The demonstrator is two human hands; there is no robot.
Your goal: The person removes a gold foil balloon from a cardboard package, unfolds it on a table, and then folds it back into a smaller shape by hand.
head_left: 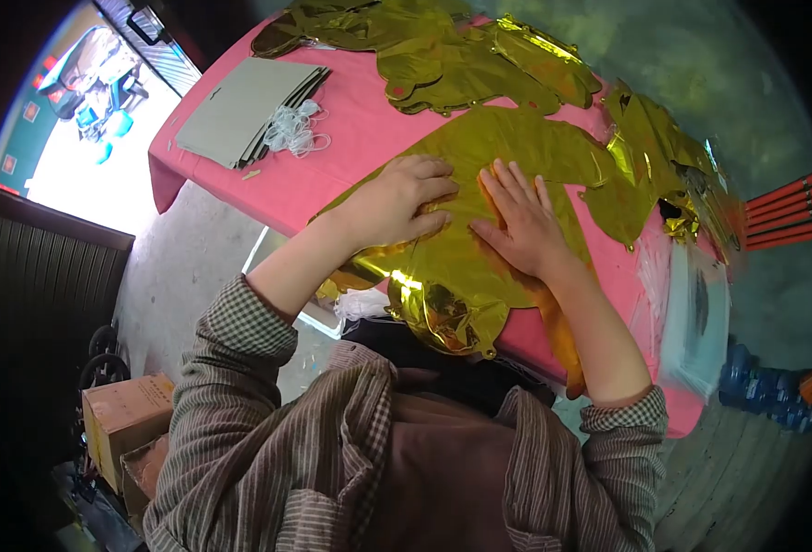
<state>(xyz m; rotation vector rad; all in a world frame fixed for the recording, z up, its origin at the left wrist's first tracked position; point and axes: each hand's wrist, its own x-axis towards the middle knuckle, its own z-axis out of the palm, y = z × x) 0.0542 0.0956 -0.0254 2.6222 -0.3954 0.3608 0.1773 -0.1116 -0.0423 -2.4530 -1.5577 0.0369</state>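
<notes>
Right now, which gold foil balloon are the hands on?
The balloon at the near edge of the table: left hand and right hand both press on it. The other balloons, farther back and right, lie untouched.

Lit by daylight from the bright opening point(84, 138) at upper left, washed out to near white there. Fairly bright and even on the pink cloth point(351, 138), with hard glare and orange reflections on the gold foil point(516, 147). Dim and murky at lower left. Strongly bent by a fisheye lens, dark at all corners, slightly soft toward the edges.
</notes>
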